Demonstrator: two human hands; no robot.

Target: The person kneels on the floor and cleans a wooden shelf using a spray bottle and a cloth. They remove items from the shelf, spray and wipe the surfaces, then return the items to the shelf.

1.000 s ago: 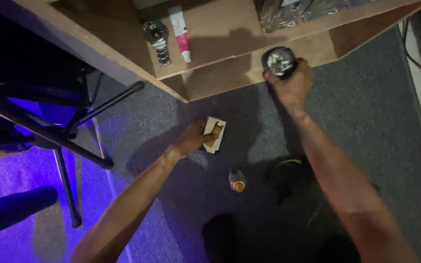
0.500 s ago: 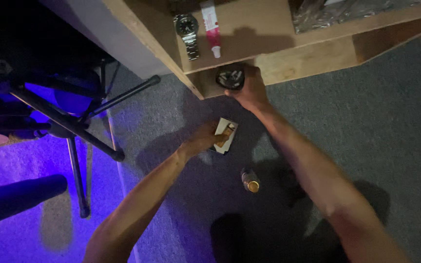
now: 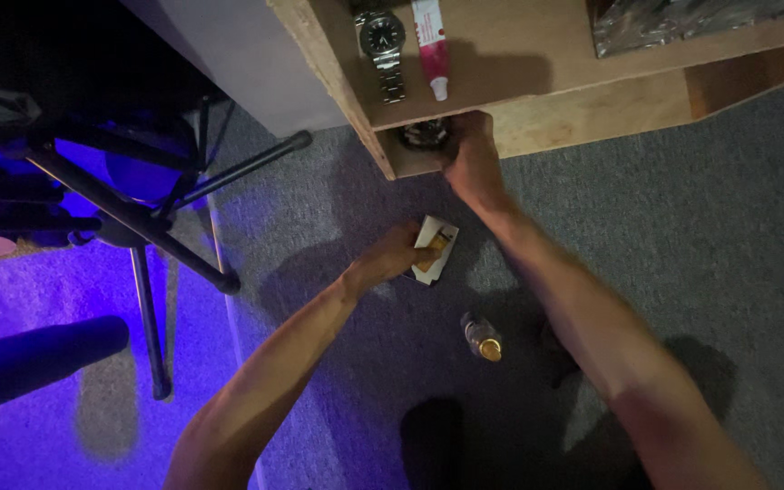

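A grey carpet (image 3: 682, 227) fills most of the view, with a wooden surface (image 3: 537, 54) across the top from 11 to 2 o'clock and a dark tripod (image 3: 138, 236) at 9 o'clock. The right hand (image 3: 474, 159) reaches up at 12 o'clock, fingers clamped around a dark round container (image 3: 424, 134) at the edge of the surface. Near the centre, the left hand (image 3: 392, 259) has its fingers closed on a small white and orange box (image 3: 437, 247). A small bottle (image 3: 483, 338) lies on the carpet at 6 o'clock. A wristwatch (image 3: 383, 41) and a red and white tube (image 3: 432, 45) lie side by side on the surface.
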